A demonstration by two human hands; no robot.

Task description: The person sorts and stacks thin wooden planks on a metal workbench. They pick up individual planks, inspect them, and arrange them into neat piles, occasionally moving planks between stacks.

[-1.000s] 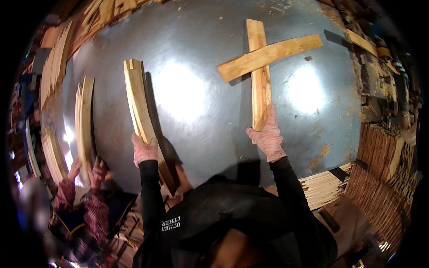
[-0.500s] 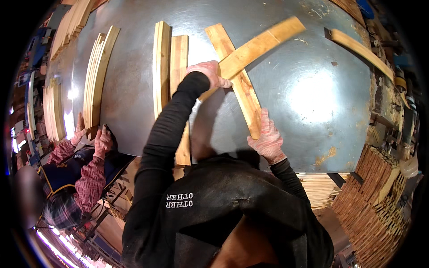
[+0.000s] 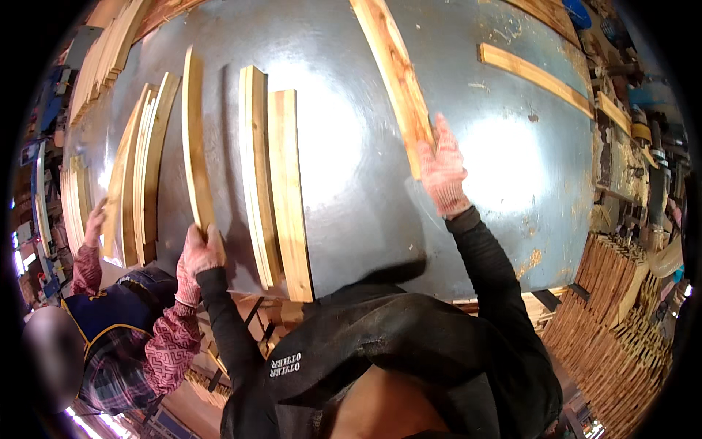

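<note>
My left hand (image 3: pixel 203 249), in a pale reddish glove, is closed on the near end of a narrow wooden strip (image 3: pixel 193 139) at the left. A co-worker's gloved hand (image 3: pixel 187 287) overlaps its lower side, so I cannot tell whether that hand touches the strip. My right hand (image 3: pixel 443 170), gloved alike, grips the near end of a knotty wooden board (image 3: pixel 391 69), its fingers lying along the edge. That board slants away to the far edge of the view. Two wooden pieces, a thicker strip (image 3: pixel 256 168) and a flatter one (image 3: pixel 289 190), lie side by side between my hands.
A metal-topped table (image 3: pixel 351 241) spans the view. At the left, the co-worker's other hand (image 3: pixel 93 225) is beside a bundle of strips (image 3: pixel 150 161). One strip (image 3: pixel 537 77) lies far right, near machinery (image 3: pixel 643 132). Stacked wood (image 3: pixel 607 314) stands at the lower right.
My left hand has swung left, away from the crossed boards, and now holds a strip beside the co-worker. My right hand's board has moved farther out. The far-right strip now rests farther left.
</note>
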